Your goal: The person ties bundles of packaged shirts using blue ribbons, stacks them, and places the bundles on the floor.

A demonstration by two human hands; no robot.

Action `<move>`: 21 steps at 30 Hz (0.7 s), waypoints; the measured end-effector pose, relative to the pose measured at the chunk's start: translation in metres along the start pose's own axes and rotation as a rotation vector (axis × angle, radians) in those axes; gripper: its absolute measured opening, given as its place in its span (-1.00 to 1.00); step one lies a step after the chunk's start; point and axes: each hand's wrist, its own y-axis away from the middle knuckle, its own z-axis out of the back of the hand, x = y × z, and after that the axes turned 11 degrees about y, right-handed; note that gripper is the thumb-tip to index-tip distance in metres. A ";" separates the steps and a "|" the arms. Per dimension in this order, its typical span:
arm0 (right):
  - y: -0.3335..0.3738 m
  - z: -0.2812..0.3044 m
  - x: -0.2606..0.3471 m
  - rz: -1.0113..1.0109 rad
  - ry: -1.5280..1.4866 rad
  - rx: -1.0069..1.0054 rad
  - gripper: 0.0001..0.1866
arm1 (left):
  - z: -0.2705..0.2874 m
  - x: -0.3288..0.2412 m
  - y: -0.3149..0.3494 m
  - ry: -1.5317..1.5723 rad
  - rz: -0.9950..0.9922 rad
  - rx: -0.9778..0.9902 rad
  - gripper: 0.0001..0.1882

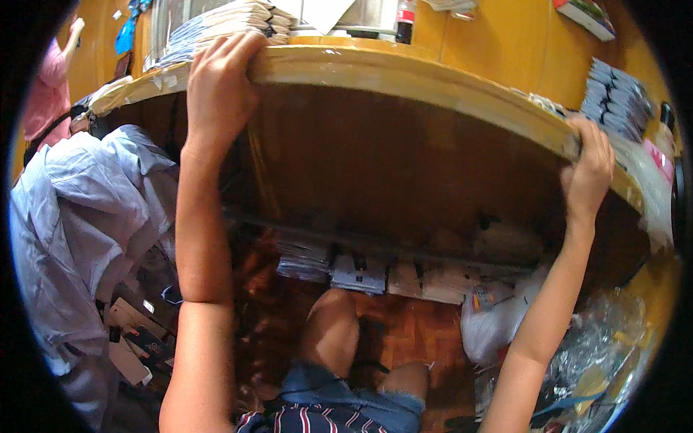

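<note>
Both my arms reach up to the long wooden table [404,78], whose front edge looks covered with tape or clear film. My left hand [222,94] is closed over that edge, beside a stack of folded garments [231,23] in beige and light blue. Farther right, my right hand [592,166] grips the same edge with its fingers curled over the top. Near it stands another pile of folded grey-blue garments [613,97]. Under the tabletop it is dark, and the fingertips of both hands are partly hidden.
A pale blue shirt [86,195] hangs at the left, and a person in pink [52,86] stands beyond. Below the table lie folded packs [359,274], a white bag [480,328] and clear plastic wrapping [599,353]. A dark drink bottle [405,22] stands on top.
</note>
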 end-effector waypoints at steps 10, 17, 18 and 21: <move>0.012 -0.010 -0.005 -0.080 -0.066 0.060 -0.78 | 0.000 -0.026 -0.001 0.035 0.267 0.032 -0.85; 0.011 0.004 -0.018 -0.083 -0.142 0.424 -0.82 | 0.009 -0.038 -0.003 0.121 0.416 0.247 -0.73; 0.008 0.004 -0.017 -0.120 -0.111 0.473 -0.81 | 0.010 -0.038 -0.008 0.151 0.408 0.331 -0.74; 0.002 0.016 -0.017 -0.209 -0.074 0.631 -0.81 | 0.025 -0.036 -0.036 0.359 0.569 0.659 -0.51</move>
